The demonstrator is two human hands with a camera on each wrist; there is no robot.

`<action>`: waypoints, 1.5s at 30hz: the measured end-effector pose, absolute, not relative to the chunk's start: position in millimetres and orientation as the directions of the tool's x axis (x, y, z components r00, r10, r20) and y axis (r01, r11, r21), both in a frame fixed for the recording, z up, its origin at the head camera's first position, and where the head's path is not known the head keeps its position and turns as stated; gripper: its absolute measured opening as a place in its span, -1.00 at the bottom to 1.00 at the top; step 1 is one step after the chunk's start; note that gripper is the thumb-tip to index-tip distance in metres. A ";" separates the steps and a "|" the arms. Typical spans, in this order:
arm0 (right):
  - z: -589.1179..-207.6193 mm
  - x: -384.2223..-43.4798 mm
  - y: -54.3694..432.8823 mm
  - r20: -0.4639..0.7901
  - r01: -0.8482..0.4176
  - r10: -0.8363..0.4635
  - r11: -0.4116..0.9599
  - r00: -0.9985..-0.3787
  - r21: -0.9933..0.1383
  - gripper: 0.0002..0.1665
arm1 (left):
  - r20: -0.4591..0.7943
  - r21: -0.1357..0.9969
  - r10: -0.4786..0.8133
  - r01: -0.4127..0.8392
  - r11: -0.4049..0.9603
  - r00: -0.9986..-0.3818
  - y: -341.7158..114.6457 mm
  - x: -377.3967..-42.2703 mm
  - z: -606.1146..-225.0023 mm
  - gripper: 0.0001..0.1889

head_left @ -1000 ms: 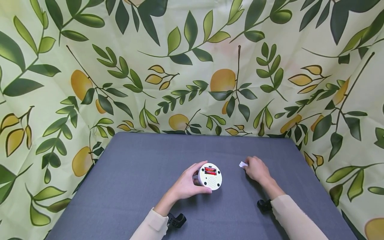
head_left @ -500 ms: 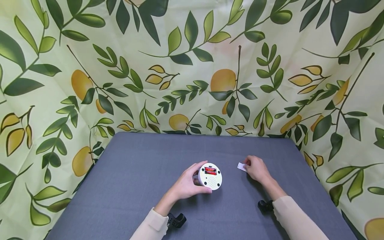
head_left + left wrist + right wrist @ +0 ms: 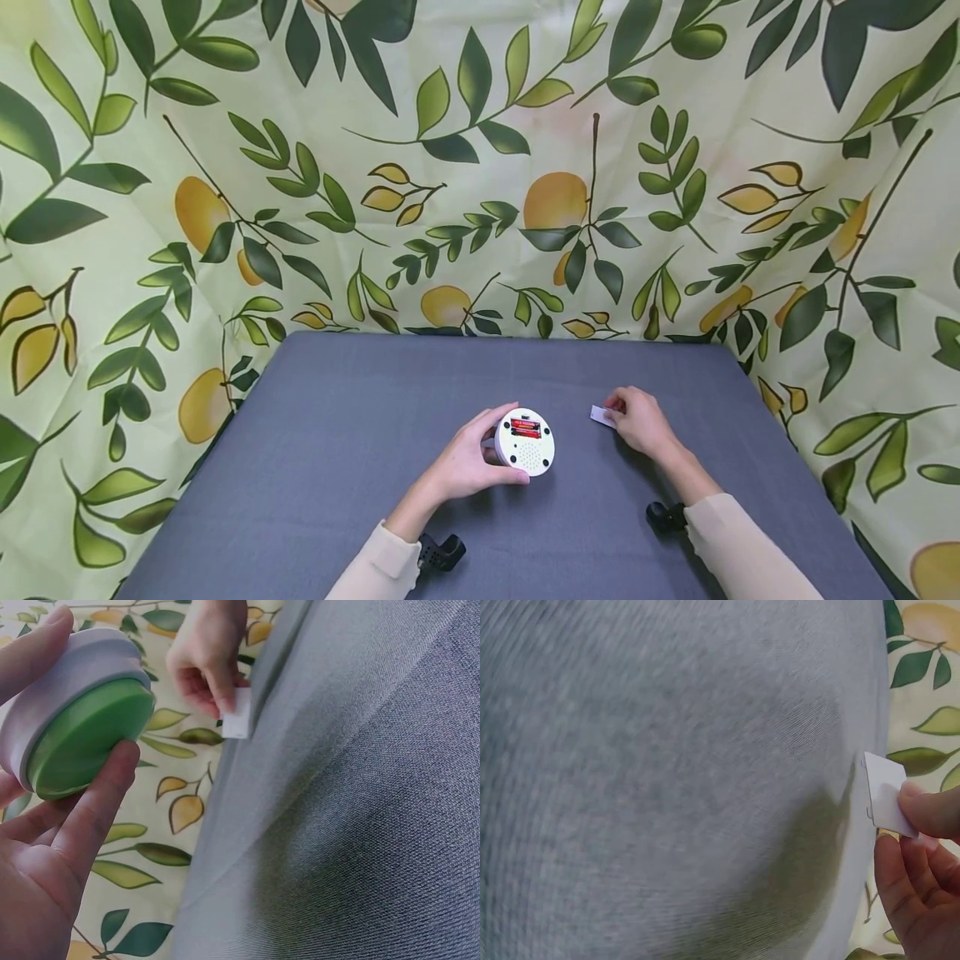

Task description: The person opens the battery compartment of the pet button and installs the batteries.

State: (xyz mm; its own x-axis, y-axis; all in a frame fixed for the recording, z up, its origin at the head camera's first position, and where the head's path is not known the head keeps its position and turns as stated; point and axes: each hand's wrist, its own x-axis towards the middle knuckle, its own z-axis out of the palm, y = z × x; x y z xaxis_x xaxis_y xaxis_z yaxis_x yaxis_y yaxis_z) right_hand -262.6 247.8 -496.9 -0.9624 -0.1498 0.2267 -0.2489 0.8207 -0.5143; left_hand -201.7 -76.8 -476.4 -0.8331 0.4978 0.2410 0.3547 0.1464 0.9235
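My left hand grips a round white device with a green face by its rim. The device has its underside toward the head camera, showing an uncovered battery compartment with two red batteries, small dark feet and a patch of speaker holes. In the left wrist view, one finger lies against the green face. To the right, my right hand pinches a small white battery cover between thumb and fingers. Little tabs show along one edge of the cover, which is held close over the table.
A grey-blue cloth covers the table. Behind it and at both sides hangs a curtain printed with leaves and yellow fruit. Black wrist straps with cameras sit under both forearms.
The right hand has shifted slightly up and to the left, and more of the battery cover shows beyond its fingers. The left hand and the device have stayed put.
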 end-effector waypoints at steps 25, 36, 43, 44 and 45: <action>-462.0 -243.5 214.5 0.353 -0.363 -0.160 0.678 -0.922 -0.640 -0.90 | 0.237 0.926 0.489 0.347 0.147 -0.839 -75.4 -201.3 -478.9 -0.01; -446.9 -231.8 201.7 0.326 -0.341 -0.131 0.563 -0.936 -0.753 -0.90 | 0.235 0.927 0.495 0.347 0.145 -0.836 -74.6 -202.1 -479.7 -0.01; -441.8 -226.3 194.5 0.377 -0.397 -0.142 0.474 -0.915 -0.786 -0.89 | 0.236 0.931 0.500 0.342 0.131 -0.834 -74.2 -203.6 -480.1 -0.02; -440.8 -225.8 193.3 0.379 -0.400 -0.144 0.460 -0.914 -0.792 -0.88 | 0.236 0.930 0.499 0.342 0.131 -0.834 -74.2 -203.8 -480.1 -0.02; -439.1 -224.8 192.1 0.381 -0.405 -0.148 0.451 -0.913 -0.796 -0.88 | 0.236 0.930 0.499 0.342 0.131 -0.834 -74.2 -203.9 -480.0 -0.02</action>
